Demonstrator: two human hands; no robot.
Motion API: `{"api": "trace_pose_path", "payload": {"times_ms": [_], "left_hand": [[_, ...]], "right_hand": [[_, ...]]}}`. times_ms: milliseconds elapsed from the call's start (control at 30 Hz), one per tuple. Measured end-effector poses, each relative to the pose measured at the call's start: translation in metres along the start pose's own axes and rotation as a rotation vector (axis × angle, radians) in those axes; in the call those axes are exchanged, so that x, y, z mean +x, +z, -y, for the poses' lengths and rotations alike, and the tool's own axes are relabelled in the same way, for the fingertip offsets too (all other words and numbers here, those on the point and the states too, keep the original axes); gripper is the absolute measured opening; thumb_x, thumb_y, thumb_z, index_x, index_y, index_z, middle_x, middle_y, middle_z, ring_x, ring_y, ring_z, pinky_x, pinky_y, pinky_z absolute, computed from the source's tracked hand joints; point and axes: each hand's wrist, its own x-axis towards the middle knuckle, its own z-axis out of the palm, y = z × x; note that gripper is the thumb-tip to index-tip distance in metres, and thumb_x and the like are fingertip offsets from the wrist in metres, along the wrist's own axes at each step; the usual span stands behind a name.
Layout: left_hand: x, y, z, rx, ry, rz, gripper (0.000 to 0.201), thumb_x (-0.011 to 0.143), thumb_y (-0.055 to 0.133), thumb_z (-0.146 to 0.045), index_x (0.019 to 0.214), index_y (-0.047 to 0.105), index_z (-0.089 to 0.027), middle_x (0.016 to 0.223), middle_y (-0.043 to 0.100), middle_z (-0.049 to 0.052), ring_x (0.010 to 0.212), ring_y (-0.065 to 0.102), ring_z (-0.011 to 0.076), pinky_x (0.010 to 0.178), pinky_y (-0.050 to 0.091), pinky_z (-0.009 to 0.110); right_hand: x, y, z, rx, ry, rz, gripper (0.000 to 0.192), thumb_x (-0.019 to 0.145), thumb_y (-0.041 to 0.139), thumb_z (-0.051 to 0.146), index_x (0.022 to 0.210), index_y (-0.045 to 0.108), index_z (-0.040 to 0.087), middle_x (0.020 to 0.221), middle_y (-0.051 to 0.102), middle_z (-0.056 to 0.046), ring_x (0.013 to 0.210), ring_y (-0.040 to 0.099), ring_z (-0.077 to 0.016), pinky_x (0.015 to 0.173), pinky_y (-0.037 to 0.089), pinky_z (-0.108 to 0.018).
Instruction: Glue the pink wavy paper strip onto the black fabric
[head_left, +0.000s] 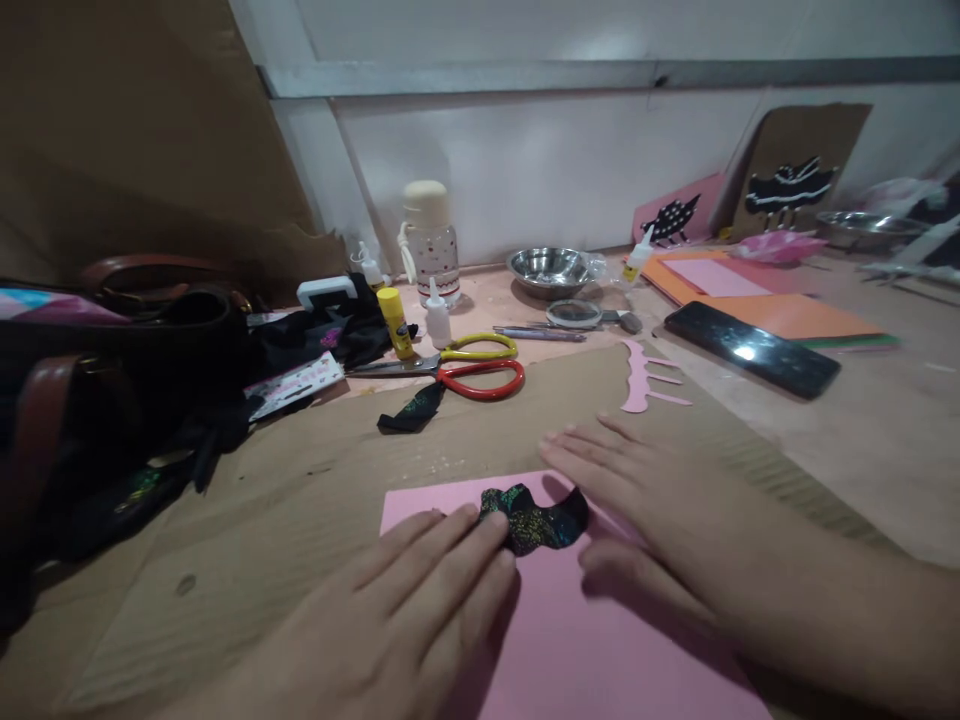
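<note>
Both hands lie flat at the bottom of the frame on a pink paper sheet point(570, 650). Left hand point(405, 620) has its fingers point(457, 545) stretched out and close together, the tips pressing the left end of a black glittery cut-out point(540, 518) that sits on the sheet's upper part; nothing is gripped. Right hand point(660, 510) rests palm down just right of the cut-out, fingers straight and slightly spread, thumb on the pink paper, also gripping nothing. Under the sheet a brown cardboard point(300, 500) covers the tabletop point(885, 440). Higher up, at centre, lie scissors with red and yellow handles point(472, 370), a second black scrap point(411, 410) and a pink comb-shaped cut-out point(645, 380). A dark phone point(754, 350) lies to the right, a steel bowl point(549, 270) near the wall.
</note>
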Motion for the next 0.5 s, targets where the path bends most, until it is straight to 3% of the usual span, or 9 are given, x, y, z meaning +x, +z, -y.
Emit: {"api": "trace_pose_path", "payload": {"times_ms": [100,200,300,367,500], "left_hand": [[0.002,0.002,-0.004,-0.124,0.020,0.072,0.048,0.106,0.050,-0.044,0.142,0.059,-0.014,0.148,0.061,0.010,0.139,0.054,0.0235,0.113,0.044,0.034],[0.003,0.004,-0.006,-0.200,-0.029,0.101,0.056,0.104,0.054,-0.051,0.143,0.058,-0.011,0.149,0.060,0.016,0.137,0.057,0.0278,0.114,0.045,0.038],[0.001,0.003,-0.006,-0.224,-0.052,0.094,0.058,0.106,0.047,-0.055,0.142,0.059,-0.011,0.149,0.059,0.017,0.136,0.057,0.0295,0.116,0.044,0.043],[-0.001,0.002,-0.006,-0.233,-0.060,0.078,0.056,0.107,0.045,-0.053,0.142,0.059,-0.011,0.149,0.059,0.016,0.137,0.057,0.0291,0.117,0.043,0.043],[-0.002,0.004,-0.004,-0.270,-0.053,0.066,0.056,0.104,0.055,-0.053,0.141,0.060,-0.012,0.148,0.060,0.015,0.136,0.058,0.0283,0.116,0.045,0.041]], "right_hand": [[0.006,-0.005,-0.007,0.076,0.092,0.073,0.025,0.093,0.068,0.029,0.116,0.070,0.020,0.109,0.077,-0.009,0.094,0.071,-0.0270,0.079,0.059,-0.044],[0.006,-0.002,-0.007,0.130,0.051,0.091,0.043,0.090,0.072,0.030,0.131,0.066,0.017,0.131,0.071,-0.015,0.117,0.067,-0.0317,0.098,0.056,-0.050],[0.003,0.006,-0.003,0.125,-0.112,0.138,0.056,0.095,0.070,0.037,0.145,0.059,0.014,0.158,0.050,-0.020,0.148,0.043,-0.0372,0.120,0.038,-0.059],[0.002,0.011,-0.001,0.121,-0.154,0.193,0.061,0.097,0.067,0.044,0.150,0.056,0.014,0.161,0.046,-0.019,0.152,0.036,-0.0396,0.122,0.034,-0.063],[-0.001,0.016,-0.001,0.040,-0.196,0.165,0.063,0.102,0.056,0.052,0.151,0.054,0.011,0.155,0.053,-0.019,0.147,0.044,-0.0410,0.120,0.037,-0.066]]}}
